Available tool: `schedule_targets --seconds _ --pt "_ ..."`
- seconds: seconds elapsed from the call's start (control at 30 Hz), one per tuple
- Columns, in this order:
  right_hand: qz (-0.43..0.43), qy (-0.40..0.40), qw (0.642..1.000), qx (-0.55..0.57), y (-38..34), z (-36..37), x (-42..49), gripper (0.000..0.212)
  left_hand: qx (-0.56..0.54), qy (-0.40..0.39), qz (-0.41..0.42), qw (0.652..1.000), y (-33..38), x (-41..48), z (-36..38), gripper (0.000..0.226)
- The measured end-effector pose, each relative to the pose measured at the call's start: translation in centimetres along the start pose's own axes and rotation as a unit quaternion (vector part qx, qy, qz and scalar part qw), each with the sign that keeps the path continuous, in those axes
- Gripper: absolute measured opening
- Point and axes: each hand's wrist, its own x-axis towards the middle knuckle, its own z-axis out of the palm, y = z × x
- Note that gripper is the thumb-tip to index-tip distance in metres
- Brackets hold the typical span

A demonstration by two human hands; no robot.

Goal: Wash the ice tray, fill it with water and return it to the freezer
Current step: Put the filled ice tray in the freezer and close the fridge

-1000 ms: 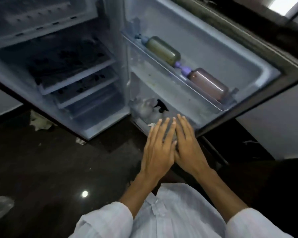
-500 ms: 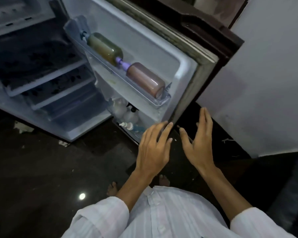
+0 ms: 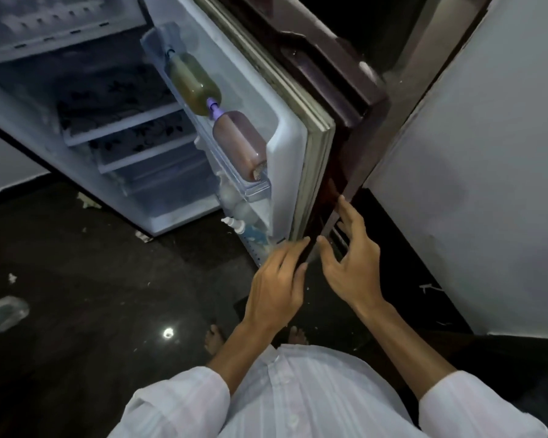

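Dark floor [image 3: 76, 311] fills the 7 to 9 o'clock sector, with a crumpled plastic scrap [image 3: 4, 312] at 8 o'clock. The refrigerator cabinet [image 3: 159, 216] stands open at 10 to 11 o'clock: the freezer compartment [image 3: 45, 23] is at its top and the shelves [image 3: 121, 99], lined with a floral pattern, are below it. The ice tray cannot be made out in this view, so its location cannot be told. The door [image 3: 298, 128] is swung open toward 12 o'clock. Its door bin [image 3: 257, 189] holds a green bottle [image 3: 193, 83] and a brown bottle [image 3: 239, 143] lying end to end. Just below frame centre, the left hand [image 3: 274, 286] is extended, fingers nearly straight and gripping nothing, fingertips at the lower corner of the door's gasket edge. Just beside it toward 3 o'clock, the right hand [image 3: 351, 263] is spread flat, fingers splayed, gripping nothing, its fingers lying along the door's dark outer face. A pale wall [image 3: 487, 153] occupies 1 to 4 o'clock.
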Motion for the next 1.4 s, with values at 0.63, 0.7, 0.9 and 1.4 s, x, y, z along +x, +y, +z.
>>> schedule_targets --seconds 0.63,0.7,0.9,1.4 --pt "-0.061 -0.216 0.965 0.133 -4.4 1.4 7.1 0.034 -0.073 0.112 -0.144 0.981 0.6 -0.3 -1.6 0.055" --pt "-0.065 -0.244 0.959 0.131 -5.0 2.4 7.4 0.036 -0.07 0.143 -0.163 0.974 0.1 -0.1 -2.5 0.053" --pt "-0.085 -0.341 0.93 0.11 -8.2 6.3 8.3 0.03 -0.082 0.251 -0.216 0.94 -2.3 0.4 -5.5 0.045" --pt "-0.151 -0.401 0.9 0.085 -17.6 20.5 8.1 0.024 -0.181 0.372 -0.276 0.867 -12.6 -2.1 -16.5 0.036"
